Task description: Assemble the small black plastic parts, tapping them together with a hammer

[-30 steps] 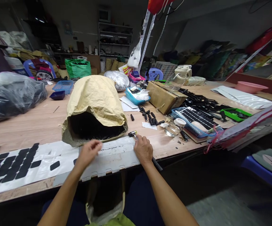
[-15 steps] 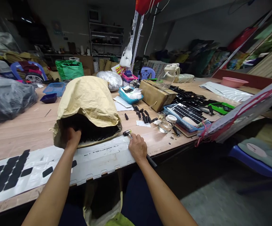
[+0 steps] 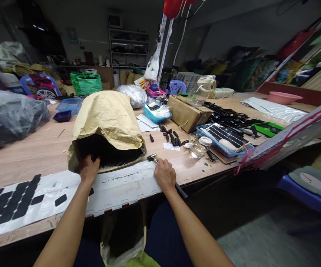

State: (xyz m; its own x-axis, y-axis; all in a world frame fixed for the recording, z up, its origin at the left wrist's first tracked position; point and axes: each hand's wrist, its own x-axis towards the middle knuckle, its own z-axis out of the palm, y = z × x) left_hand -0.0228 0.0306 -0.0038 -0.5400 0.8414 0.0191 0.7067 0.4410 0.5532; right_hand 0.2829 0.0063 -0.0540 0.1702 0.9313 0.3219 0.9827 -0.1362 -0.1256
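A yellow woven sack (image 3: 107, 115) lies on its side, its dark mouth facing me, with a mass of small black pieces (image 3: 118, 157) inside. My left hand (image 3: 89, 168) is at the left of that mouth. Its thumb and a finger show bent and a little apart; the other fingertips are hidden in the dark. Closed around a small hammer (image 3: 152, 157) is my right hand (image 3: 165, 173); the head points left and the black handle sticks out below the hand. Beneath both hands runs a pale, worn board (image 3: 121, 191) along the table's front edge.
Black cells on a white sheet (image 3: 55, 181) lie at left. Several black connectors (image 3: 174, 137), a lidded jar (image 3: 199, 148), a blue tray (image 3: 224, 142) and a cardboard box (image 3: 187, 113) stand right of the sack. A sloping panel (image 3: 294, 129) blocks the far right.
My left hand has drawn back slightly toward me from deeper in the sack's mouth. My right hand still holds the hammer in the same place. The whole view has shifted a little.
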